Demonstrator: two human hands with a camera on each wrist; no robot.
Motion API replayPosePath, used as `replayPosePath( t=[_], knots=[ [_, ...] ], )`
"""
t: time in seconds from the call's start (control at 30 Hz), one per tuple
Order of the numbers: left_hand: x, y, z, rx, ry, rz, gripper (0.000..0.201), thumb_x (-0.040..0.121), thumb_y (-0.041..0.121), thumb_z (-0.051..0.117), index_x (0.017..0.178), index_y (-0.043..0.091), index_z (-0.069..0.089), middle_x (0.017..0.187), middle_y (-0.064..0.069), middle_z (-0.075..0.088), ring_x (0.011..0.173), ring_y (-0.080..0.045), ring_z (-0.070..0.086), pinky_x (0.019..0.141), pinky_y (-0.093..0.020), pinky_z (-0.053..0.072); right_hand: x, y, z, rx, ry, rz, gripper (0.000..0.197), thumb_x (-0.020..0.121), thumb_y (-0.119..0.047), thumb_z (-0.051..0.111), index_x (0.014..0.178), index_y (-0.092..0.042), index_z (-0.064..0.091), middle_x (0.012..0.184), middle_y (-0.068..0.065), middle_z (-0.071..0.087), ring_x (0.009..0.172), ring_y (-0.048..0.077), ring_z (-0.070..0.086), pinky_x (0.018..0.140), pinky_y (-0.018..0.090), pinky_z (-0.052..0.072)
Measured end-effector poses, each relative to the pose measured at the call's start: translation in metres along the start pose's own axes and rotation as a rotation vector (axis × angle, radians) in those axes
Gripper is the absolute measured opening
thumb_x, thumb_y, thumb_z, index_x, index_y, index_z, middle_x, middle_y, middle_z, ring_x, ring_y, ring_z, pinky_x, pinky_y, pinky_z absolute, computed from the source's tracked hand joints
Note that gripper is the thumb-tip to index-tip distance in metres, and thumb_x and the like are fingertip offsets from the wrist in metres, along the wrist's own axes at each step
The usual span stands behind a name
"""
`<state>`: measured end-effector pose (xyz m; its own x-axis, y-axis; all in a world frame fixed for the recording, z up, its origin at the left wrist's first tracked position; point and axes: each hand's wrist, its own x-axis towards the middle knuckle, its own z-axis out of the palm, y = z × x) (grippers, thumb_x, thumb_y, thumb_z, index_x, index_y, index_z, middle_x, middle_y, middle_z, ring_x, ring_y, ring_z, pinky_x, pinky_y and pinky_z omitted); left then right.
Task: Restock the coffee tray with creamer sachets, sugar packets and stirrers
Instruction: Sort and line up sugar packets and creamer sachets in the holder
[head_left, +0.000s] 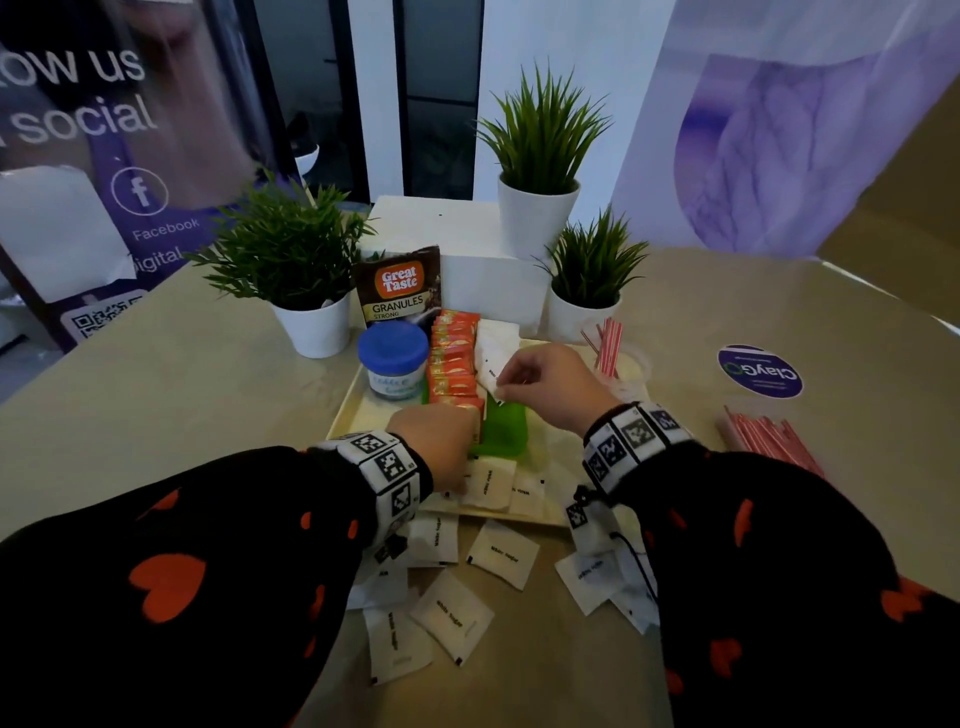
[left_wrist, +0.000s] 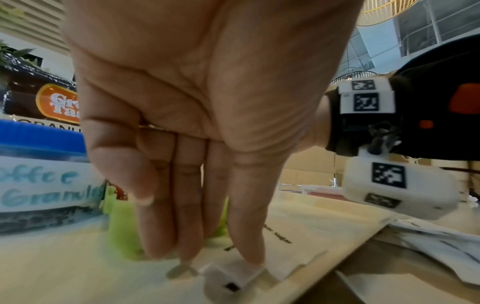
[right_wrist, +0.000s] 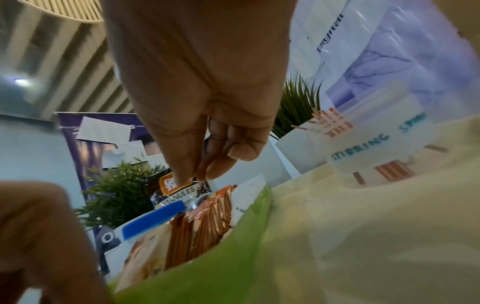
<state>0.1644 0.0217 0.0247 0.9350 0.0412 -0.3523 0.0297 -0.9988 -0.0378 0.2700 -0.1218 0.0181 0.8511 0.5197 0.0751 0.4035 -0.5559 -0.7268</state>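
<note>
My right hand (head_left: 550, 387) pinches a sugar packet (head_left: 493, 366) between thumb and fingertips, above the green box (head_left: 506, 431) on the tray (head_left: 343, 410), at the near end of the row of white packets already standing there. My left hand (head_left: 441, 441) reaches down with straight fingers (left_wrist: 246, 236), the tips pressing on a flat packet (left_wrist: 233, 275) near the tray's front edge; it has no hold on it yet, I judge. The risk: if I release the right packet carelessly, it could fall flat or knock over the orange sachets (head_left: 454, 358) beside it. The left packet may slide off the edge to the loose packets (head_left: 501, 553) on the table.
</note>
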Motion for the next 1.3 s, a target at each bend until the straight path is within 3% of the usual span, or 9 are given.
replayPosePath(
  t=[0.13, 0.33, 0.4, 0.53, 0.73, 0.9, 1.0, 1.17, 1.3],
  knots=[
    [-0.005, 0.003, 0.01, -0.029, 0.046, -0.037, 0.043, 0.082, 0.04, 0.078, 0.115, 0.021, 0.058, 0.091, 0.004, 0.053, 0.097, -0.022, 0.063, 0.081, -0.034, 0.055, -0.031, -0.008, -0.004, -0.073, -0.101, 0.06, 0.013, 0.079, -0.016, 0.085, 0.074, -0.022, 0.074, 0.077, 0.001, 0.073, 0.076, 0.02, 0.068, 0.077, 0.041, 0.06],
    [-0.008, 0.003, 0.022, -0.053, 0.093, -0.084, 0.041, 0.081, 0.042, 0.076, 0.114, 0.022, 0.061, 0.107, 0.0, 0.065, 0.099, -0.022, 0.064, 0.084, -0.036, 0.056, -0.061, -0.012, 0.003, -0.175, -0.206, 0.423, 0.037, 0.072, -0.038, 0.09, 0.087, -0.008, 0.075, 0.087, 0.009, 0.074, 0.084, 0.022, 0.069, 0.078, 0.037, 0.057],
    [-0.008, 0.003, 0.024, -0.073, 0.08, -0.095, 0.044, 0.079, 0.045, 0.078, 0.112, 0.022, 0.061, 0.106, 0.0, 0.065, 0.098, -0.022, 0.064, 0.084, -0.036, 0.056, -0.065, -0.012, 0.014, -0.202, -0.208, 0.445, 0.041, 0.072, -0.044, 0.089, 0.082, -0.01, 0.068, 0.079, 0.006, 0.068, 0.075, 0.019, 0.064, 0.066, 0.033, 0.054],
    [-0.009, 0.003, 0.027, -0.13, 0.099, -0.121, 0.047, 0.075, 0.045, 0.082, 0.112, 0.022, 0.063, 0.106, 0.0, 0.065, 0.097, -0.021, 0.063, 0.084, -0.035, 0.055, -0.072, -0.01, 0.036, -0.254, -0.215, 0.453, 0.049, 0.067, -0.05, 0.089, 0.071, -0.02, 0.05, 0.07, -0.002, 0.052, 0.064, 0.014, 0.05, 0.051, 0.028, 0.032],
    [-0.014, 0.002, 0.026, -0.216, 0.117, -0.096, 0.044, 0.073, 0.038, 0.085, 0.109, 0.023, 0.065, 0.107, -0.001, 0.064, 0.098, -0.021, 0.062, 0.087, -0.035, 0.055, -0.076, -0.006, 0.047, -0.27, -0.156, 0.382, 0.066, 0.066, -0.039, 0.092, 0.117, -0.011, 0.06, 0.109, 0.006, 0.062, 0.105, 0.025, 0.06, 0.073, 0.031, 0.042],
    [-0.018, 0.003, 0.021, -0.286, 0.157, -0.049, 0.012, 0.081, 0.025, 0.075, 0.086, 0.023, 0.065, 0.096, -0.002, 0.066, 0.09, -0.021, 0.062, 0.079, -0.031, 0.053, -0.078, -0.004, 0.046, -0.189, -0.129, 0.349, 0.025, 0.073, -0.02, 0.082, 0.093, -0.013, 0.067, 0.09, 0.006, 0.063, 0.091, 0.026, 0.062, 0.07, 0.031, 0.049],
    [-0.019, 0.006, 0.019, -0.374, 0.186, -0.002, 0.014, 0.084, 0.029, 0.072, 0.078, 0.025, 0.06, 0.09, -0.001, 0.065, 0.084, -0.019, 0.061, 0.072, -0.029, 0.049, -0.081, -0.002, 0.041, -0.119, -0.121, 0.306, 0.017, 0.074, -0.017, 0.078, 0.073, -0.016, 0.062, 0.075, 0.003, 0.058, 0.077, 0.022, 0.056, 0.056, 0.028, 0.036],
    [-0.021, 0.01, 0.009, -0.543, 0.222, 0.026, 0.033, 0.082, 0.03, 0.073, 0.11, 0.024, 0.057, 0.099, 0.004, 0.061, 0.089, -0.017, 0.06, 0.074, -0.032, 0.052, -0.083, -0.002, 0.022, 0.026, -0.061, 0.263, 0.021, 0.073, -0.018, 0.086, 0.082, -0.011, 0.068, 0.077, 0.004, 0.06, 0.071, 0.016, 0.053, 0.059, 0.029, 0.038],
    [-0.017, 0.012, -0.002, -0.625, 0.183, 0.05, 0.022, 0.084, 0.022, 0.067, 0.106, 0.024, 0.066, 0.1, 0.001, 0.067, 0.09, -0.017, 0.062, 0.073, -0.028, 0.049, -0.077, -0.002, 0.009, 0.19, 0.063, 0.26, 0.026, 0.073, -0.007, 0.084, 0.085, -0.015, 0.062, 0.079, 0.002, 0.067, 0.068, 0.015, 0.059, 0.057, 0.025, 0.044]
  ],
)
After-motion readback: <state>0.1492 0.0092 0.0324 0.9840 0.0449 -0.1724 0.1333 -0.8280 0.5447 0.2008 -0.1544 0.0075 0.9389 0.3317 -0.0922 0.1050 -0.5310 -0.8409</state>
